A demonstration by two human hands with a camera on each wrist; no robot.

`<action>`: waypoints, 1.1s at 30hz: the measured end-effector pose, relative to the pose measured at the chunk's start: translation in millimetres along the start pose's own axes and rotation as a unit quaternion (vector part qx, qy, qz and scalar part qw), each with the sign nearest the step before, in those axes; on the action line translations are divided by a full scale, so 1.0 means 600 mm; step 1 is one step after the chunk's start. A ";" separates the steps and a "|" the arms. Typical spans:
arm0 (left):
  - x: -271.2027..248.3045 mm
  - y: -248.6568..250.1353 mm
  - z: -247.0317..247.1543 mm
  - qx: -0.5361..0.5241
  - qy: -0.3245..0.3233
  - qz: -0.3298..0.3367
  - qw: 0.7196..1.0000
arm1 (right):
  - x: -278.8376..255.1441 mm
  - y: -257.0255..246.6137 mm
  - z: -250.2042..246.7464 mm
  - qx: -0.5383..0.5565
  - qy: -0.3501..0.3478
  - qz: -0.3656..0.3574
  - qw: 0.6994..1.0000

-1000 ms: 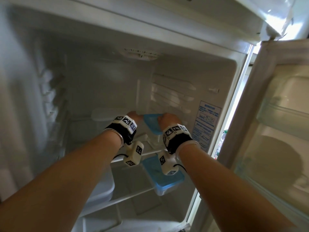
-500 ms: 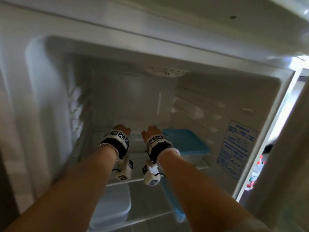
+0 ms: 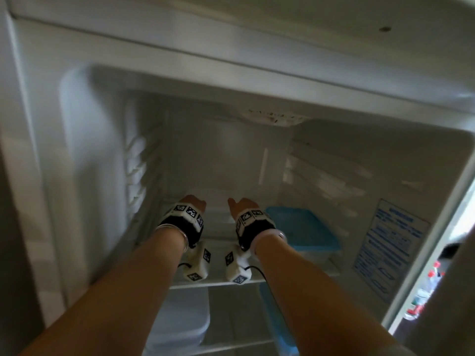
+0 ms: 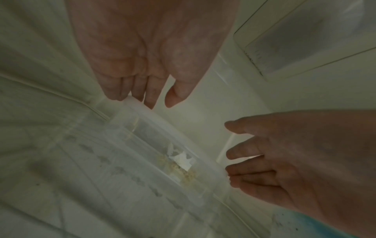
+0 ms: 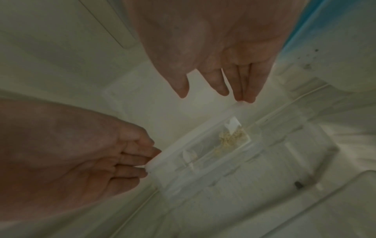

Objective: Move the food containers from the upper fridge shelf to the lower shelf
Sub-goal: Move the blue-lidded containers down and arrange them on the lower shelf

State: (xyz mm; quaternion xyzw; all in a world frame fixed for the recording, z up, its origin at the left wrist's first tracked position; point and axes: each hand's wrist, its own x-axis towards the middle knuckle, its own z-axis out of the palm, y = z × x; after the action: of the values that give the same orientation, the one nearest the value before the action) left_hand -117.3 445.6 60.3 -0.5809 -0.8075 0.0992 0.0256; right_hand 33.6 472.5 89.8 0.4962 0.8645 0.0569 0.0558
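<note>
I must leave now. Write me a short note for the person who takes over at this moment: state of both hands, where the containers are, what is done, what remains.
Left hand: open, fingertips at the left end of the clear white-lidded container on the upper shelf. No grip yet.
Right hand: open, fingertips at that container's right end.
Blue-lidded container: on the upper shelf, to the right of the hands.
Done: a white-lidded container and a second blue-lidded container lie on the lower shelf.
Left: grip the clear one with both hands and lower it, then the blue one.
</note>
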 end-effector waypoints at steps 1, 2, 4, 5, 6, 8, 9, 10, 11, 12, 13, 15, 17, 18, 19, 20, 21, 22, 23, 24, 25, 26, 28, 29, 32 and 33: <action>-0.006 -0.002 0.001 0.005 0.007 -0.009 1.000 | 0.000 -0.001 0.001 0.031 0.001 0.000 1.000; -0.013 -0.005 0.003 0.011 0.022 -0.015 1.000 | 0.000 -0.001 0.001 0.043 0.002 -0.015 0.999; -0.025 -0.006 0.007 0.016 0.039 -0.022 0.999 | -0.005 0.002 -0.002 0.082 -0.008 -0.001 0.997; -0.029 -0.006 0.008 0.011 0.041 -0.025 0.999 | -0.005 0.005 -0.001 0.074 -0.013 -0.002 0.997; -0.031 -0.007 0.010 0.005 0.041 -0.027 0.999 | -0.002 0.008 0.003 0.063 -0.010 -0.011 0.998; -0.032 -0.008 0.008 -0.025 0.039 -0.031 0.998 | -0.001 0.012 0.007 0.024 -0.018 -0.025 0.999; -0.025 -0.012 0.011 -0.050 0.037 -0.033 0.998 | 0.003 0.014 0.010 0.018 -0.028 -0.026 0.999; -0.017 -0.017 0.017 -0.080 0.029 -0.037 0.996 | 0.011 0.015 0.012 0.015 -0.038 -0.031 0.999; -0.007 -0.021 0.021 -0.117 0.020 -0.051 0.992 | 0.014 0.015 0.013 0.014 -0.046 -0.033 0.998; 0.001 -0.025 0.022 -0.145 0.012 -0.066 0.987 | 0.018 0.013 0.016 0.019 -0.045 -0.036 0.998; 0.004 -0.026 0.020 -0.170 0.008 -0.089 0.981 | 0.025 0.014 0.020 0.037 -0.038 -0.035 0.998; 0.000 -0.024 0.010 -0.212 0.005 -0.115 0.970 | 0.036 0.015 0.024 0.069 -0.028 -0.028 0.997; 0.007 -0.023 0.009 -0.229 0.006 -0.114 0.967 | 0.042 0.014 0.021 0.124 -0.035 -0.005 0.992; 0.009 -0.022 0.009 -0.242 0.016 -0.116 0.963 | 0.040 0.014 0.015 0.156 -0.041 0.002 0.987; 0.007 -0.021 0.009 -0.243 0.022 -0.112 0.963 | 0.038 0.013 0.010 0.202 -0.025 0.003 0.979; 0.005 -0.020 0.006 -0.248 0.026 -0.118 0.961 | 0.034 0.013 0.007 0.227 -0.006 0.007 0.974; 0.006 -0.019 0.006 -0.264 0.022 -0.132 0.955 | 0.033 0.013 0.007 0.248 0.004 0.018 0.969; 0.002 -0.018 0.005 -0.307 0.022 -0.151 0.939 | 0.029 0.012 0.003 0.272 0.006 0.029 0.962; -0.003 -0.019 0.006 -0.322 0.026 -0.160 0.933 | 0.023 0.010 0.003 0.309 0.005 0.039 0.950; -0.006 -0.022 0.008 -0.321 0.026 -0.160 0.933 | 0.016 0.006 0.003 0.338 -0.005 0.052 0.940; -0.009 -0.026 0.013 -0.318 0.022 -0.158 0.935 | 0.010 0.005 0.005 0.340 -0.021 0.073 0.937; -0.016 -0.029 0.016 -0.313 0.020 -0.152 0.937 | 0.009 0.006 0.012 0.345 -0.015 0.086 0.935; -0.023 -0.030 0.014 -0.320 0.023 -0.151 0.935 | 0.003 0.003 0.025 0.358 0.000 0.083 0.930; -0.032 -0.028 0.011 -0.315 0.027 -0.155 0.936 | 0.002 -0.001 0.029 0.382 -0.005 0.093 0.919; -0.051 -0.016 0.001 -0.379 0.065 -0.192 0.903 | -0.013 -0.008 0.035 0.336 -0.010 0.050 0.940; -0.050 -0.016 0.001 -0.384 0.065 -0.200 0.899 | -0.020 -0.011 0.036 0.337 -0.005 0.044 0.941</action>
State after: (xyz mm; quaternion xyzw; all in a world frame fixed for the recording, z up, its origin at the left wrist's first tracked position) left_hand -117.0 414.4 63.7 -0.3768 -0.8786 -0.2642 -0.1275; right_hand 37.4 459.9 67.9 0.5242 0.8100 -0.2374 -0.1131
